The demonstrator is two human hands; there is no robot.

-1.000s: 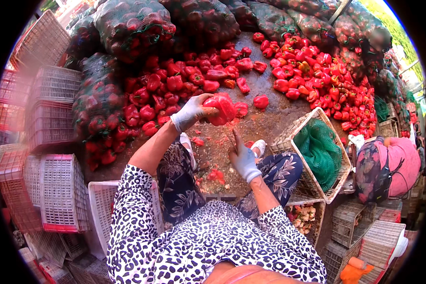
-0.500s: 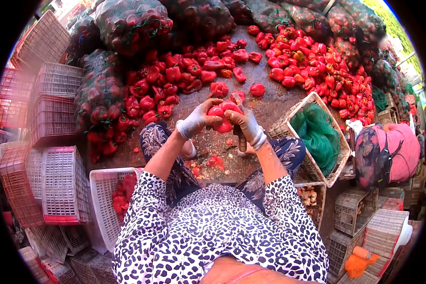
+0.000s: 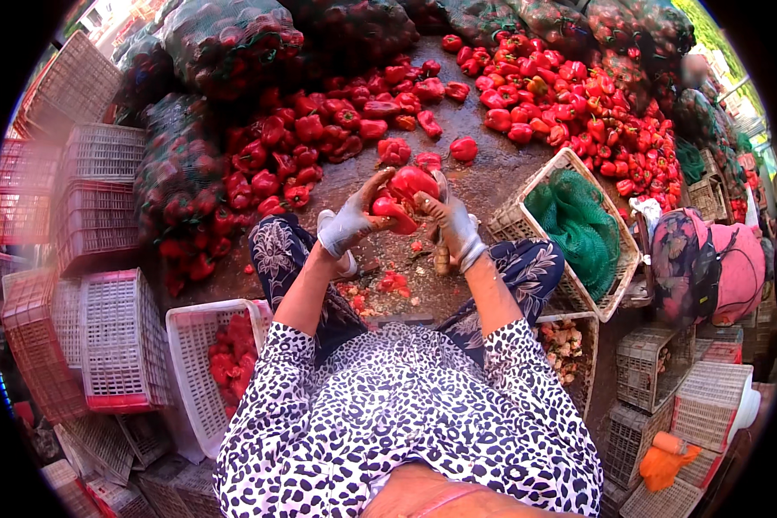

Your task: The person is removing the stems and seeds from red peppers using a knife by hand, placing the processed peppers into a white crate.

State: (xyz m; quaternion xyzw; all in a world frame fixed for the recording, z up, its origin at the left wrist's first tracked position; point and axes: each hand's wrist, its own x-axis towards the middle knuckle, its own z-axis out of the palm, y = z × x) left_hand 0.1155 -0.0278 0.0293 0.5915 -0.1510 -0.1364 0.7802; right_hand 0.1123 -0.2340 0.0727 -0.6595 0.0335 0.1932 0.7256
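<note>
Both hands wear pale grey work gloves with soiled fingers. My left hand (image 3: pixel 356 217) is closed around a red bell pepper (image 3: pixel 413 182), which is split, a lower red piece (image 3: pixel 392 212) hanging apart from the larger part. My right hand (image 3: pixel 454 228) presses its fingers against the pepper's right side. Below that palm sticks out the brownish handle (image 3: pixel 441 259) of what looks like a knife; its blade is mostly hidden behind the fingers and pepper. Just beyond my hands, a few loose red peppers (image 3: pixel 464 149) lie on the wet floor.
Heaps of red peppers (image 3: pixel 578 104) and full green mesh sacks (image 3: pixel 231 43) lie ahead. At my left knee is a white crate (image 3: pixel 186 345) with red pieces. To my right stand a crate holding green netting (image 3: pixel 574 229) and a crate of pale cores (image 3: pixel 563 350). Crates (image 3: pixel 121 337) are stacked at left.
The pepper, whole-looking before, now shows two parts spread apart, and my hands have drawn slightly away from each other. The whole view has shifted a little.
</note>
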